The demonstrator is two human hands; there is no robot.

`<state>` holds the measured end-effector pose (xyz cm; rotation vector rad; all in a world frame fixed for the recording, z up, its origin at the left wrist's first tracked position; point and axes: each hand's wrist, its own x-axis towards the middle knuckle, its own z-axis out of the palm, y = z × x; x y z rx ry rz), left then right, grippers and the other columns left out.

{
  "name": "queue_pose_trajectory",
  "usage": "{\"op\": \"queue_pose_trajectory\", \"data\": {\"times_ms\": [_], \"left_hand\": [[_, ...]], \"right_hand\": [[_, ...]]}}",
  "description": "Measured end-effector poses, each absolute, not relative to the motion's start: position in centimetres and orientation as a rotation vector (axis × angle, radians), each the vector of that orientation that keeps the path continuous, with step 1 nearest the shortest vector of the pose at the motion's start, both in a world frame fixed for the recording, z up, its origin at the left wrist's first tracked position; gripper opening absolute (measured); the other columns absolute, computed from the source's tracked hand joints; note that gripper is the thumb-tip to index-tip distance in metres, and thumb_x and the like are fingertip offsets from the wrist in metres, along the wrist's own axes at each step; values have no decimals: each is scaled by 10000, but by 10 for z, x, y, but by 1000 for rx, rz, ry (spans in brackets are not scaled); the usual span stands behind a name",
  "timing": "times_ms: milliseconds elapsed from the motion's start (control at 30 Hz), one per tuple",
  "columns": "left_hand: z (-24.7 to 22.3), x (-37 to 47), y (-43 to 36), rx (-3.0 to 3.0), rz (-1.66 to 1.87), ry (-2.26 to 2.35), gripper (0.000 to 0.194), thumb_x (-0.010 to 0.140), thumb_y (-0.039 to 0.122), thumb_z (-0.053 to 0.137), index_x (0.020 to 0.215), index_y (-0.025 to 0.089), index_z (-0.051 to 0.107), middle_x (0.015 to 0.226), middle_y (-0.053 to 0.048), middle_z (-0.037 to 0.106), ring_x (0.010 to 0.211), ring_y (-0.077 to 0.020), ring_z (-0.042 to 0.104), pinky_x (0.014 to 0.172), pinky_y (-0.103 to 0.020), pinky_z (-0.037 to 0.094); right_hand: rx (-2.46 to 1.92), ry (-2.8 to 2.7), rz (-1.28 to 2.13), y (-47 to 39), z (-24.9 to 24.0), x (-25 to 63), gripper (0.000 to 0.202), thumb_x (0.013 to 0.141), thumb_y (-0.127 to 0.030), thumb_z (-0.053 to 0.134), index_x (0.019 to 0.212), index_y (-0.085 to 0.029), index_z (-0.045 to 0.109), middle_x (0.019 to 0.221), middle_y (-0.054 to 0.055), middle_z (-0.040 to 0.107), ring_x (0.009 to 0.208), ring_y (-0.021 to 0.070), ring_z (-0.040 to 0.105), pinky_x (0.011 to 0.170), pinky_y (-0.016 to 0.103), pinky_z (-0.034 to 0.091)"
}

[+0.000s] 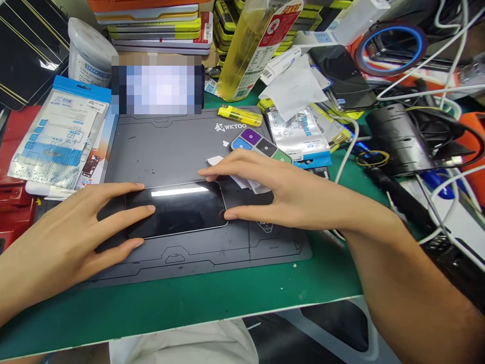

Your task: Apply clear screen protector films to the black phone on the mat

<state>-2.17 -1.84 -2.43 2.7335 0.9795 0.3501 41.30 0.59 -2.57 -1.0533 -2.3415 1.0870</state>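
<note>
Presently | left hand (81, 232), right hand (290, 194) | grip: spread wide | touching phone (182, 212)

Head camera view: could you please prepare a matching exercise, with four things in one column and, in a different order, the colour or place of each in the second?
Column 1
1. smartphone
2. bottle
3. tape roll
4. plastic tub

Column 2
A. white, left of the yellow liquid
B. on the gray mat, between left hand and right hand
C. blue inner ring
D. yellow liquid inside

Right pairs: 1-B; 2-D; 3-C; 4-A
</note>
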Motion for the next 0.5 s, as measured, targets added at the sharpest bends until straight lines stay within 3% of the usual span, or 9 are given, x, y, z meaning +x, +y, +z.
{"op": "queue_pose_trajectory", "data": {"times_ms": [233, 500], "left_hand": [[-25, -25, -17, 2765, 349, 945, 543, 1351, 548, 567, 1887, 613, 626, 1878, 9, 731, 1581, -345, 828, 1364, -514, 722], [-28, -26, -13, 2780, 355, 935, 529, 1328, 541, 598, 1851, 584, 666, 1884, 12, 730, 1574, -345, 837, 1397, -533, 713]], "right_hand": [[-1017, -2304, 1064, 10, -31, 411, 579, 1208, -578, 883, 1725, -321, 839, 1632, 133, 871, 1517, 395, 811, 1346, 596, 666], [-1008, -2273, 1022, 12, -33, 404, 469, 1214, -492, 858, 1655, -335, 877, 1517, 112, 903, 1444, 383, 827, 1308, 587, 673]]}}
